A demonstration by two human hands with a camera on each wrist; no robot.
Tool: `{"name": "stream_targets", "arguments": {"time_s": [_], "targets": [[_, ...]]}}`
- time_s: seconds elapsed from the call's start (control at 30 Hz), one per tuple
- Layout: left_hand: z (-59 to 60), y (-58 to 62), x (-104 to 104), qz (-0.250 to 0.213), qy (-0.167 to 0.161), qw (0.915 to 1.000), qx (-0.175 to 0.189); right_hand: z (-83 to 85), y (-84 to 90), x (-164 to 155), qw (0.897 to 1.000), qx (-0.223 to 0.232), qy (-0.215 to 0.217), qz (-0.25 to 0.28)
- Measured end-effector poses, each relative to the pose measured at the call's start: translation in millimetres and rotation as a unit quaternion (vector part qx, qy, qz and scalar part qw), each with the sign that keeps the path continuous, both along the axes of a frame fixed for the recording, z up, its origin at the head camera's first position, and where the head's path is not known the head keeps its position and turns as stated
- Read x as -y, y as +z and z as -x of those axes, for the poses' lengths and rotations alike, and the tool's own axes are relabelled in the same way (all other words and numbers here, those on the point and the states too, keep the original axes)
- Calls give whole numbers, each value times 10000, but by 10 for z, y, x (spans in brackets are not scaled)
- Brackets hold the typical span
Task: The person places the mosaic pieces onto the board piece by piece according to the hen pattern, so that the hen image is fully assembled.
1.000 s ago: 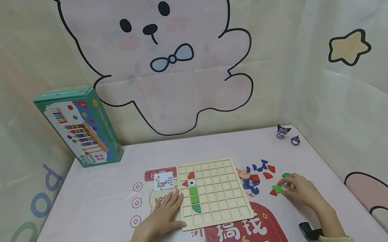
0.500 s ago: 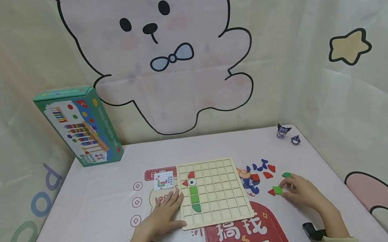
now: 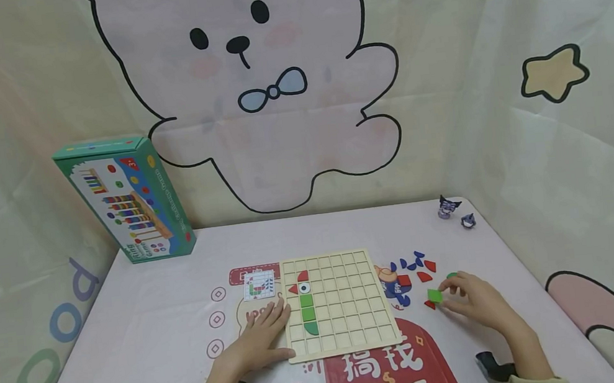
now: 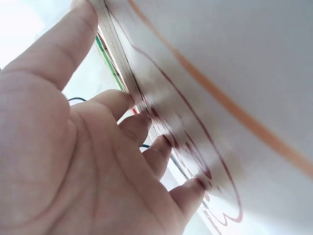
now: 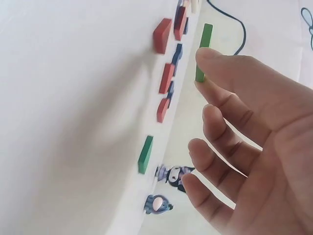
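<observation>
A wooden grid board (image 3: 353,311) lies on the table, with red, white and green pieces set in its left columns (image 3: 307,307). My left hand (image 3: 271,327) rests flat on the table, its fingers (image 4: 122,105) against the board's left edge (image 4: 120,63). To the right of the board, my right hand (image 3: 445,296) pinches a green square piece (image 3: 434,295) by one end. In the right wrist view that green square (image 5: 205,36) stands clear of the table at my fingertips (image 5: 210,56). A red triangle (image 3: 429,306) lies just under it.
Loose red (image 3: 424,276) and blue (image 3: 410,263) pieces lie right of the board, plus a green one (image 5: 145,154) by my right hand. A pattern card (image 3: 257,286) sits at the board's upper left. A green box (image 3: 125,201) stands at the back left, two small figures (image 3: 446,208) at the back right.
My right hand has raised the green square off the table and carried it slightly left. The left hand and the board have not moved.
</observation>
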State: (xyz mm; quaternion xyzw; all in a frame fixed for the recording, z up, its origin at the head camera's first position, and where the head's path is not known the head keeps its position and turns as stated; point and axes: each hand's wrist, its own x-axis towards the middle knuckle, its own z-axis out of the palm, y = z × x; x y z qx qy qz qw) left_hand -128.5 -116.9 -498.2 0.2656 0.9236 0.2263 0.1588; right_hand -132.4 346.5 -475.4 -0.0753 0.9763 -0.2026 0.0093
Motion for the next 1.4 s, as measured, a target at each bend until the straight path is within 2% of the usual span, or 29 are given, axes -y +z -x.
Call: {"name": "stream_targets", "arguments": {"time_s": [0.27, 0.7, 0.97, 1.1, 1.4], "targets": [[4, -25, -20, -7, 12, 10000, -12, -7, 49, 235, 9997, -228, 107, -16], [6, -18, -19, -33, -22, 10000, -50, -15, 73, 688, 9983, -230, 499, 217], [12, -11, -14, -12, 26, 10000, -5, 22, 68, 970, 9945, -424, 949, 110], [11, -20, -12, -54, 50, 10000, 17, 52, 83, 1120, 9887, -645, 1354, 46], [-6, -26, -5, -33, 58, 10000, 50, 111, 73, 1468, 9786, -629, 1959, 44]]}}
